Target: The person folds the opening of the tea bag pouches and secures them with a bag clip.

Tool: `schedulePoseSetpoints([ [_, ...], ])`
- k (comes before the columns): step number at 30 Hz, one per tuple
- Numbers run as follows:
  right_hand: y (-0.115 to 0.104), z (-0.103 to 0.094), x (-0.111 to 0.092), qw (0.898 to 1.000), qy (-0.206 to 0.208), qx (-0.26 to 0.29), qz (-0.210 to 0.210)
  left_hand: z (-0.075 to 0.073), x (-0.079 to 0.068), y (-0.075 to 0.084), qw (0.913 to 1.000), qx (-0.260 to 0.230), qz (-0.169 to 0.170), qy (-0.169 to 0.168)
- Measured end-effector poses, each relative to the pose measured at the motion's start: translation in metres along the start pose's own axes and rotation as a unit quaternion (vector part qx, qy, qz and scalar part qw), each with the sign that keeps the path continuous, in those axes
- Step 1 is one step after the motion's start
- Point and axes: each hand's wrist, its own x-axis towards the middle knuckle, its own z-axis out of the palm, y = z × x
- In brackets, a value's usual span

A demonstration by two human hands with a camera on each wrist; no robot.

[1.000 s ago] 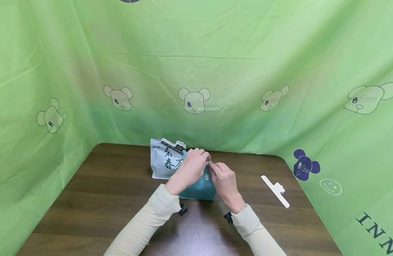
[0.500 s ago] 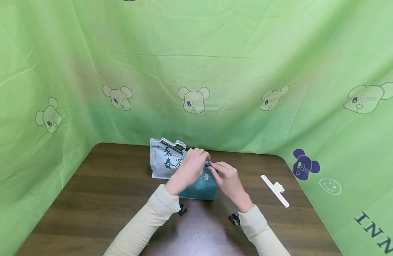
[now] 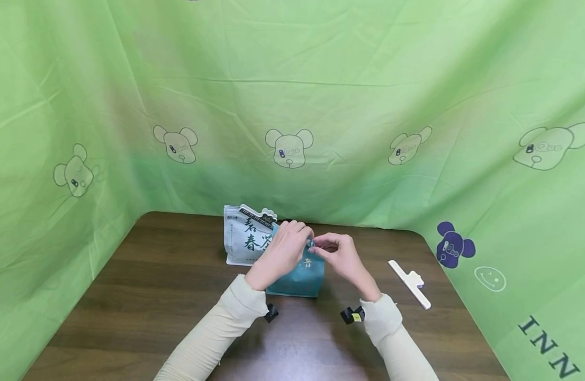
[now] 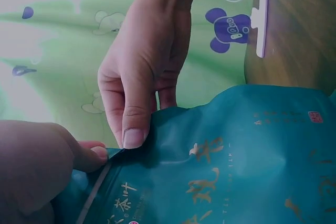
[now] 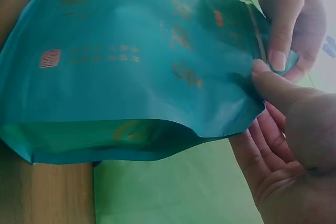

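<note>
A teal tea pouch (image 3: pixel 297 279) with gold lettering stands upright on the table. My left hand (image 3: pixel 284 250) pinches its top edge near a pale strip, seen in the left wrist view. At the right end of the top edge, my right hand (image 3: pixel 343 260) pinches the pouch between thumb and fingers. In the right wrist view, the pouch (image 5: pixel 115 72) shows its folded side panel, with both hands (image 5: pixel 286 30) close together at the top. Part of the pouch's front is hidden behind my left hand in the head view.
Behind and left of the teal pouch stands a pale blue tea pouch (image 3: pixel 239 244), with a black-and-white clip (image 3: pixel 258 216) slanting across its top. A white bag clip (image 3: pixel 410 284) lies at the table's right. Green patterned cloth (image 3: pixel 292 106) encloses the back and sides.
My right hand has shifted slightly right and turned, its wrist swinging outward, while still at the pouch's top right. My left hand has stayed almost in place.
</note>
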Motion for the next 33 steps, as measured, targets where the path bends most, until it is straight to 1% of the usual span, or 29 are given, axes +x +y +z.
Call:
schedulePoseSetpoints([
  [3,-0.001,-0.002,0.001,1.000,-0.006,0.008,0.023,0.001,0.000,0.000,1.0000,-0.004,-0.001,0.000],
  [6,0.002,-0.001,0.003,1.000,-0.005,0.006,0.024,0.001,0.000,0.000,0.9999,-0.012,-0.004,0.000],
  [12,0.009,0.002,0.003,1.000,0.016,-0.002,0.005,0.001,-0.001,0.000,0.9998,-0.018,-0.004,0.001],
  [16,0.010,0.003,0.002,1.000,0.022,0.007,-0.001,0.001,-0.001,-0.001,0.9998,-0.021,0.000,0.004],
  [20,0.012,-0.001,0.000,1.000,0.004,0.021,-0.019,0.002,0.000,-0.002,0.9995,-0.031,0.004,0.011],
  [23,0.017,-0.006,-0.001,0.999,-0.021,0.024,-0.037,0.003,-0.001,-0.003,0.9992,-0.037,0.006,0.015],
  [27,0.041,-0.007,0.000,0.997,-0.041,0.038,-0.057,0.003,-0.001,-0.003,0.9990,-0.042,0.007,0.016],
  [30,0.042,-0.006,0.000,0.997,-0.038,0.040,-0.061,0.003,-0.001,-0.002,0.9990,-0.039,0.009,0.018],
  [33,0.028,-0.005,0.000,0.997,-0.024,0.029,-0.066,0.003,-0.001,-0.002,0.9992,-0.033,0.011,0.019],
])
